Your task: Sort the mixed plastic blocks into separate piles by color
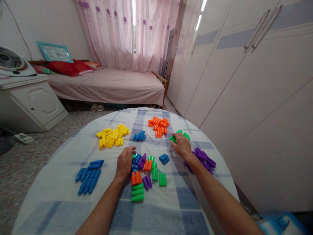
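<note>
My left hand (125,162) rests on the table with its fingers loosely curved along the left edge of a mixed pile. That pile holds small ribbed plastic pieces: blue, a purple piece (141,161), an orange piece (147,165) and green pieces (155,172). Its fingertips are partly hidden. Over the green pile (186,135) is my right hand (182,146), its thumb and fingers around a green plastic piece (172,138). A lone blue piece (164,159) lies between my hands. Nearer me are an orange piece (136,178), a purple piece (147,182) and a green piece (137,193).
Sorted by colour on the round cloth-covered table (168,209) lie yellow (112,136), orange (158,125), purple (204,160) and blue (89,178) groups, plus a small blue cluster (139,136). Beyond are a bed (117,85), a cabinet (36,106) and a wardrobe (244,98).
</note>
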`<state>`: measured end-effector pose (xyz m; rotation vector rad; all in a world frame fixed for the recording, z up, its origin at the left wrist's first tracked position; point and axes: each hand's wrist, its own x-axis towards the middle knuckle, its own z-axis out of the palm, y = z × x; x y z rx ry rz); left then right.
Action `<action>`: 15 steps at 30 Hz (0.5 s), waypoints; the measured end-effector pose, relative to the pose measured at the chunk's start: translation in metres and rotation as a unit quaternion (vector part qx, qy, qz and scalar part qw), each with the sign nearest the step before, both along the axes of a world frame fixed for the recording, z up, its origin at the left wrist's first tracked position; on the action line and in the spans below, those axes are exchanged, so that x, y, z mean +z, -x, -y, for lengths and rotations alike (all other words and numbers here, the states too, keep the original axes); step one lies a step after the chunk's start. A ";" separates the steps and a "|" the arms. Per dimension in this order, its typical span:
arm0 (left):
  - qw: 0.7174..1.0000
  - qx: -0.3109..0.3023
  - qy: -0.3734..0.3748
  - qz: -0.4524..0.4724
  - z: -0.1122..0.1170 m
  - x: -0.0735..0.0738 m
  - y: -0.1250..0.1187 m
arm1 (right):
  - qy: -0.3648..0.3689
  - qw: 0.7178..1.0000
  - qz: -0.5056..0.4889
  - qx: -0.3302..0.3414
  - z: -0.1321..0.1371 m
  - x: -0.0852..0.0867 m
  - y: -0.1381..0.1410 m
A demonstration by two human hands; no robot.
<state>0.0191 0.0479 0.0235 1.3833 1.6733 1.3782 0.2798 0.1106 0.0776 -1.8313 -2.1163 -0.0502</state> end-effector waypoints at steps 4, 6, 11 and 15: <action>1.000 0.001 -0.001 0.005 0.000 -0.001 0.000 | -0.007 0.995 0.076 -0.060 -0.027 0.001 -0.033; 1.000 0.001 -0.003 0.010 0.000 -0.001 0.000 | 0.002 0.994 0.097 -0.045 -0.033 -0.002 -0.040; 1.000 0.001 -0.007 0.009 0.002 0.004 -0.002 | -0.023 0.998 0.055 -0.003 -0.022 -0.005 -0.033; 1.000 0.004 -0.005 0.000 0.003 0.007 -0.003 | 0.031 0.985 -0.040 0.164 0.009 -0.004 -0.007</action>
